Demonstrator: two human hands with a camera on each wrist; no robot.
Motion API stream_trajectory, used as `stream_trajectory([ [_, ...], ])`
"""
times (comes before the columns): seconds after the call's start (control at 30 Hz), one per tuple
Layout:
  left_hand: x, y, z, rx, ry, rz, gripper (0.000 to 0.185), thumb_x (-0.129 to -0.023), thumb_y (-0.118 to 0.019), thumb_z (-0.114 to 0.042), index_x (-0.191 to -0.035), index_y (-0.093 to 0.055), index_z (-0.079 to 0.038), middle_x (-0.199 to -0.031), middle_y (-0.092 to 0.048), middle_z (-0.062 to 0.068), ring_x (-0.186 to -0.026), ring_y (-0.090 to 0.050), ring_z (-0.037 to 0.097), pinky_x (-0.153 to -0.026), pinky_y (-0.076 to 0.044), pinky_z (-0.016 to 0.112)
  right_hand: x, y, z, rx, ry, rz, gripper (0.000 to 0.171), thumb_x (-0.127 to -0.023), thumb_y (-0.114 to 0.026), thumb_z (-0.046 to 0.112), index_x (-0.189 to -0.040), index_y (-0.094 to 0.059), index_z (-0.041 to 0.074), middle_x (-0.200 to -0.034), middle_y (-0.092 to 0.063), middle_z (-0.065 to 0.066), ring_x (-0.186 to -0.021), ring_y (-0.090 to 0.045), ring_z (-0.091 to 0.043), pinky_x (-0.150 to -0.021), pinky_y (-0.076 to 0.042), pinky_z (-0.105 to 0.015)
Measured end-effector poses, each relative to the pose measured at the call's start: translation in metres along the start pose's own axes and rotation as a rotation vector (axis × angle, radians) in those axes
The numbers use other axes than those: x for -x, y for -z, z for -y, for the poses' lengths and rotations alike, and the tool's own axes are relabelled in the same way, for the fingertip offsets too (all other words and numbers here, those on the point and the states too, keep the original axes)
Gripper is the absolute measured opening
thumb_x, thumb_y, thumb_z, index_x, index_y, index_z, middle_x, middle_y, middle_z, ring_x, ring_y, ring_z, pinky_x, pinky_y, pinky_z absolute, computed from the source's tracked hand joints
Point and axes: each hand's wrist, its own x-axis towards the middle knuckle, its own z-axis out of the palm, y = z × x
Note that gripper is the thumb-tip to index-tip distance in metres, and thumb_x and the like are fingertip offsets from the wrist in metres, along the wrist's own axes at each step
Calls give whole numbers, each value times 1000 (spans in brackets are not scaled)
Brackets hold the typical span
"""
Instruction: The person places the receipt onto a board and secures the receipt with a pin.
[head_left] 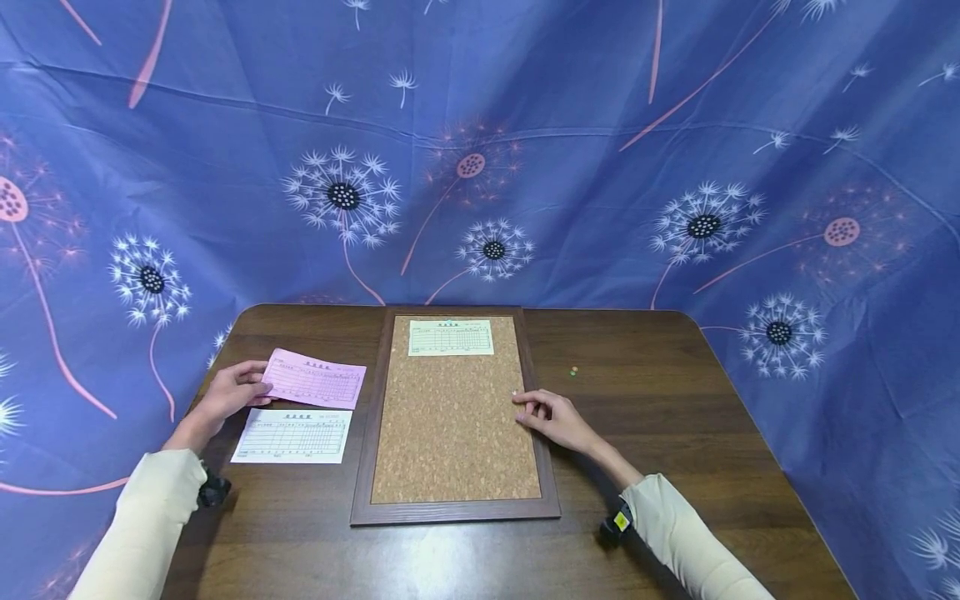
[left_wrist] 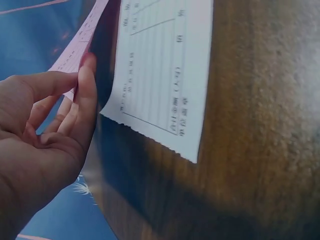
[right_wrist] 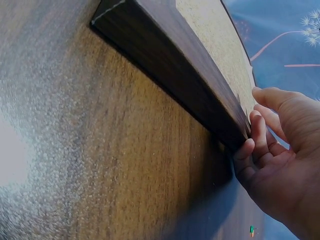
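Observation:
My left hand (head_left: 234,390) pinches the left end of a pink printed form slip (head_left: 315,379) between thumb and fingers. The slip is raised, just beyond a white form slip (head_left: 291,436) on the table. In the left wrist view that white slip (left_wrist: 160,75) shows a torn edge. My right hand (head_left: 557,419) is over the right side of a framed cork board (head_left: 453,425), thumb and forefinger pinching a tiny pale thumbtack (head_left: 514,392). Its other fingers curl by the wooden frame (right_wrist: 200,85) in the right wrist view. A pale green slip (head_left: 451,337) hangs at the board's top under a light-blue tack (head_left: 448,321).
Two small tacks (head_left: 574,371), orange and green, lie on the dark wooden table (head_left: 652,392) right of the board. Behind the table hangs a blue cloth (head_left: 570,192) with a dandelion print. The board's raised frame edges stand up from the tabletop.

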Motion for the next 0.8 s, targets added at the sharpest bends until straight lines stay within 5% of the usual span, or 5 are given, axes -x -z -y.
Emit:
stream_trajectory([
  [0.27,2,8,-7,191,-12,-8,52,-96,-59,8,-143,-36,17,-87,-67,-16,-76,-68,2,-72,-60,22,-1,0,-6,12,-9,5,31,-91,-71,-1,-121,-67,-10,-90,-65,-21,-71,-54,-16,-64,-43,-20],
  [0.43,4,6,-22,307,-48,-2,37,-95,-62,8,-128,-55,-10,-90,-69,-13,-78,-70,4,-71,-59,21,-5,-6,-28,52,3,-24,31,-91,-72,-1,-120,-69,-8,-88,-66,-19,-69,-53,-12,-63,-42,-18],
  [0.53,5,0,-34,294,-75,-2,40,-95,-62,7,-128,-55,-16,-92,-69,-14,-78,-70,4,-72,-59,22,-6,-8,-38,62,8,-34,30,-91,-74,2,-120,-70,-3,-88,-66,-14,-69,-52,-7,-64,-42,-17],
  [0.8,5,-27,-63,265,-149,40,56,-95,-63,8,-146,-46,-8,-97,-68,-12,-79,-71,5,-70,-60,23,-10,-2,-34,0,20,-2,30,-94,-72,7,-122,-69,-4,-88,-68,-11,-66,-55,-5,-58,-45,-18],
])
